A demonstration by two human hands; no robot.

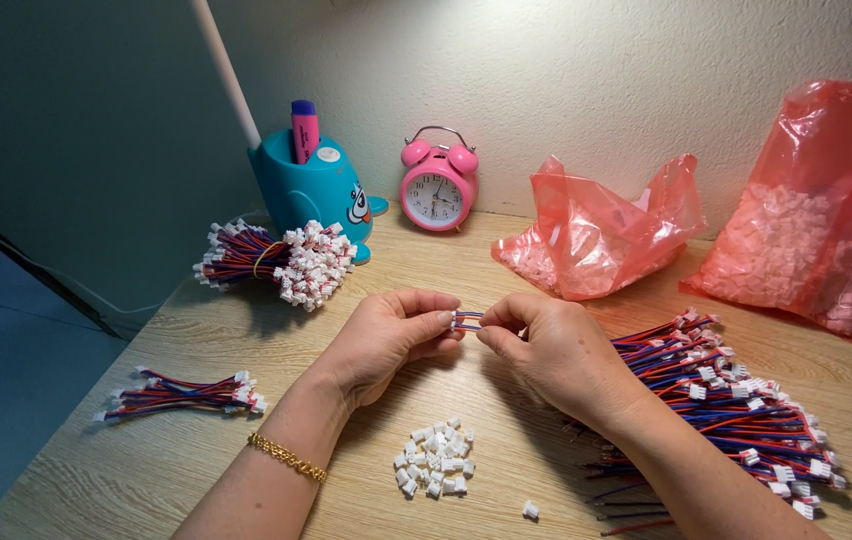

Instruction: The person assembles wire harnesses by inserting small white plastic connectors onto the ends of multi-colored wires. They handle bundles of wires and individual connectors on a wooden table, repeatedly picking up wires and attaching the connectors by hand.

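Above table (196, 420) (wooden): wire (467, 320) between hands.

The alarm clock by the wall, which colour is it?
The alarm clock is pink with a white dial; the head view shows it clearly.

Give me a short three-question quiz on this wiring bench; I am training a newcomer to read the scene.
1. True or false: both hands pinch one short red-and-blue wire piece between them.
2. Which lies nearest the left hand? A) pink alarm clock B) small pile of white connectors C) large red bag
3. Fill in: the bundle beside the blue pen holder is tied with a ____ band.

Key: 1 true; 2 B; 3 yellow. The right hand rests beside the loose wire heap.
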